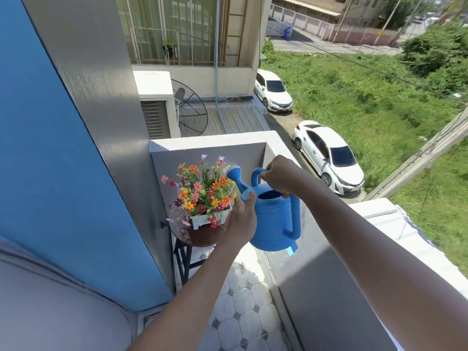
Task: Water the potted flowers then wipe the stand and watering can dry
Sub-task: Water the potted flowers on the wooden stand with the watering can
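Note:
A blue plastic watering can (274, 219) hangs in the air, tilted left, its rose head (234, 172) over the colourful flowers (202, 191). The flowers stand in a small white pot (206, 220) on a round brown stand top (202, 235) with black legs. My right hand (279, 177) grips the can's top handle. My left hand (241, 219) presses against the can's left side below the spout. No water stream shows.
A blue wall (50, 160) rises on the left. The grey balcony parapet (326, 295) runs along the right and behind the stand. White octagon floor tiles (240, 307) lie below. Two white cars (329, 155) are parked on the street far below.

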Demonstrator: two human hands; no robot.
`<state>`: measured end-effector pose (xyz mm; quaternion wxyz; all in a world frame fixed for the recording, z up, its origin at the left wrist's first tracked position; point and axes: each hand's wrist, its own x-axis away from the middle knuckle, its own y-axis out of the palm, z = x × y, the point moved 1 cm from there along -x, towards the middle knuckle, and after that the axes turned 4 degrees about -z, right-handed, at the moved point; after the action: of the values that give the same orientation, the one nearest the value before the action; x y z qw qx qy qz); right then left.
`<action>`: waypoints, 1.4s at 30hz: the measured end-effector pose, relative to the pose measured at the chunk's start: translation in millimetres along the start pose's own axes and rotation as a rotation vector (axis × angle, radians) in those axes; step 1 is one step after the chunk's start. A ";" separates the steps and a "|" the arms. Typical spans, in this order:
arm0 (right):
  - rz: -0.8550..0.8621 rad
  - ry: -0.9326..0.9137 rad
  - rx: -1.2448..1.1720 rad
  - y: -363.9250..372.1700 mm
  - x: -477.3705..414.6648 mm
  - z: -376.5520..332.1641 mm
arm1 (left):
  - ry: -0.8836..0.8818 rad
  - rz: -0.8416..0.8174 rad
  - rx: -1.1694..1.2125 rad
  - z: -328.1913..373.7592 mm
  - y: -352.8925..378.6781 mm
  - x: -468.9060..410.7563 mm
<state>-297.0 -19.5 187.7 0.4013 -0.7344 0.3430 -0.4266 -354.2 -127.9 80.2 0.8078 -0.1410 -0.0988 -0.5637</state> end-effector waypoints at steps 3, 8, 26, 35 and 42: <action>0.001 0.000 -0.013 0.4 3.2 -2.4 | 0.004 -0.005 0.001 1.5 -3.9 5.2; -0.011 -0.023 -0.028 2.0 16.9 -11.1 | 0.030 0.000 0.013 -0.4 -12.6 19.8; -0.075 -0.043 -0.056 19.9 66.0 -12.4 | 0.009 0.011 -0.009 -21.1 -11.8 61.2; -0.101 -0.026 -0.089 32.9 76.7 -11.0 | -0.004 0.025 0.028 -28.4 -12.8 79.5; -0.139 -0.128 -0.086 36.4 86.1 -35.7 | -0.025 0.069 0.050 -33.2 -32.7 91.6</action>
<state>-300.5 -119.0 197.0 0.3600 -0.7987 0.2828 -0.3905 -353.3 -230.7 81.9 0.8287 -0.1312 -0.1182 -0.5311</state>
